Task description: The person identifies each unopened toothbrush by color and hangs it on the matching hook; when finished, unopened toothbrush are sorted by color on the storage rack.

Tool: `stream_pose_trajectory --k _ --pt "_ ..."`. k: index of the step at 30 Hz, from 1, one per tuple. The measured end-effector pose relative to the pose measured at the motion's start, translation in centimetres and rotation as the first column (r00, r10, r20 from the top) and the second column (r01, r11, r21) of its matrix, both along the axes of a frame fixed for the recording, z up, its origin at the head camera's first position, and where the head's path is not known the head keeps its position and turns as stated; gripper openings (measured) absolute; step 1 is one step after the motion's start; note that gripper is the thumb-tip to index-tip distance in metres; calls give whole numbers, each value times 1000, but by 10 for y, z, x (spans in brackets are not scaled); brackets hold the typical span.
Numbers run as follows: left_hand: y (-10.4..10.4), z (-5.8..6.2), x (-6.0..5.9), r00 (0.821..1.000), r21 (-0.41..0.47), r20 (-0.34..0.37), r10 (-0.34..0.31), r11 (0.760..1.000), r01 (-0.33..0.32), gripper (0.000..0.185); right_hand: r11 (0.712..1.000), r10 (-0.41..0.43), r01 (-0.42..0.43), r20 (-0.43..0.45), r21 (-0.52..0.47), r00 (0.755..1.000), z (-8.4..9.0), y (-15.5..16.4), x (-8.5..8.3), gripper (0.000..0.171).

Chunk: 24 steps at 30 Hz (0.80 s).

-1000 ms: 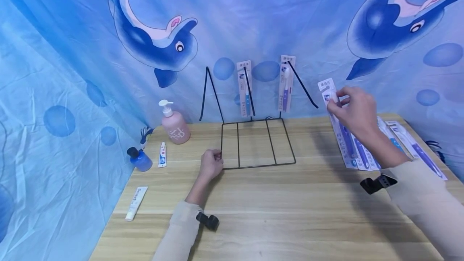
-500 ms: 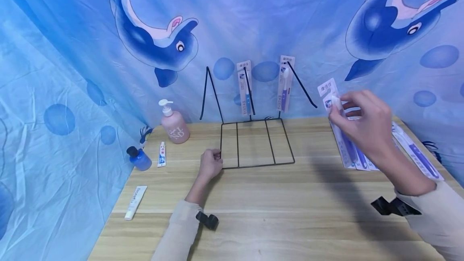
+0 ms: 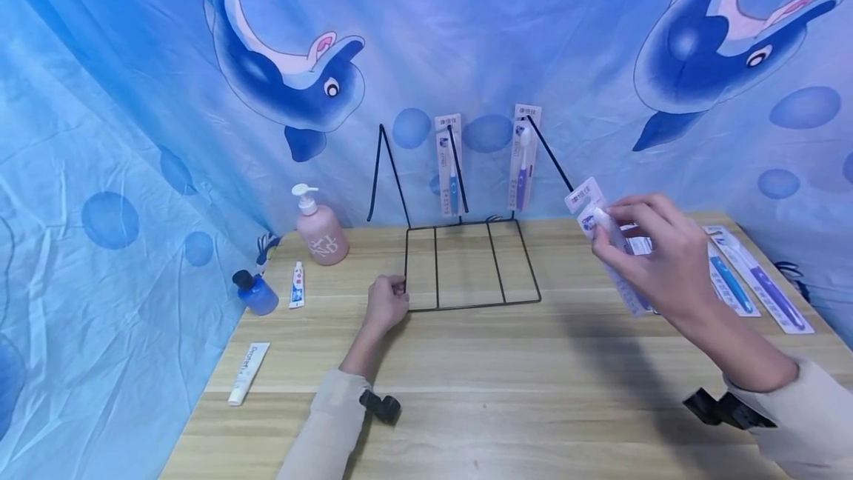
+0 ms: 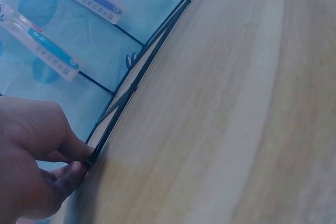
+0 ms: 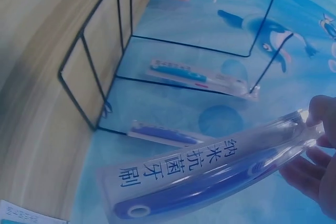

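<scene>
Packaged toothbrush (image 5: 210, 167) is in my right hand (image 3: 660, 261): thumb and fingers pinch it near the brush-head end. In the head view its header card (image 3: 584, 197) pokes out toward 11 o'clock from those fingers and the handle end trails toward 5, so the long axis runs 11-to-5, tilted, not upright. Right wrist view: same pack runs from 2 o'clock at the fingers to 8 at the handle end. Key relation is header card vs free end of the right prong (image 3: 549, 152) on the wire rack (image 3: 473, 307). That end sits at 10 to 11 o'clock from my fingers, right at the card's upper-left edge in the head view; can't tell contact or depth gap. Prong slants 11-to-5 too, so the two look near parallel; my read is card angle matters more than reach. Right hand is clearly nearer. Left hand (image 3: 389, 302) is well apart, prong end about 2 o'clock from it; its fingers pinch the rack's base wire at the near-left corner. Purple-handled pack (image 3: 524, 169) hangs on the right prong, roughly 12-to-6. Loose packs (image 3: 765, 280) lie on the desk (image 3: 520, 391), 3 to 4 o'clock from my right hand.
</scene>
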State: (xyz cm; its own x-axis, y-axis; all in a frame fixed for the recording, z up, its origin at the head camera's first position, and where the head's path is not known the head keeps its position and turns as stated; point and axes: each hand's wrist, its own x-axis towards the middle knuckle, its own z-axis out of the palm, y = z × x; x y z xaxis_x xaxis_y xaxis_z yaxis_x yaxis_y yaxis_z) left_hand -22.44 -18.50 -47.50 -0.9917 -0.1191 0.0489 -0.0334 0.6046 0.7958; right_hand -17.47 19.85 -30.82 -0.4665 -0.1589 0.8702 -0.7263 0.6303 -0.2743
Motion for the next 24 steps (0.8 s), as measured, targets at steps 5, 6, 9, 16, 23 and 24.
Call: stream_pose_trajectory --k 5,6,9,16,23,24 --pt "0 -1 1 1000 0 -6 -3 1000 3 43 999 2 0 33 -42 999 -11 -4 -6 19" --pt "0 -1 1 1000 -2 -7 -3 1000 3 43 999 3 -1 36 -54 999 -13 -5 -7 19" --pt "0 -2 1 1000 0 -4 1 1000 -1 43 997 7 -4 37 -79 999 -16 -8 -10 19" --pt "0 -2 -1 1000 23 -2 9 1000 -9 42 996 -1 6 56 -92 998 -19 -15 -19 19" --pt "-1 -3 0 1000 5 -30 -3 1000 3 39 992 -19 32 107 -123 994 -23 -28 -48 13" --pt "-1 -3 0 1000 7 -28 0 1000 0 39 992 -24 37 108 -122 994 -24 -30 -53 11"
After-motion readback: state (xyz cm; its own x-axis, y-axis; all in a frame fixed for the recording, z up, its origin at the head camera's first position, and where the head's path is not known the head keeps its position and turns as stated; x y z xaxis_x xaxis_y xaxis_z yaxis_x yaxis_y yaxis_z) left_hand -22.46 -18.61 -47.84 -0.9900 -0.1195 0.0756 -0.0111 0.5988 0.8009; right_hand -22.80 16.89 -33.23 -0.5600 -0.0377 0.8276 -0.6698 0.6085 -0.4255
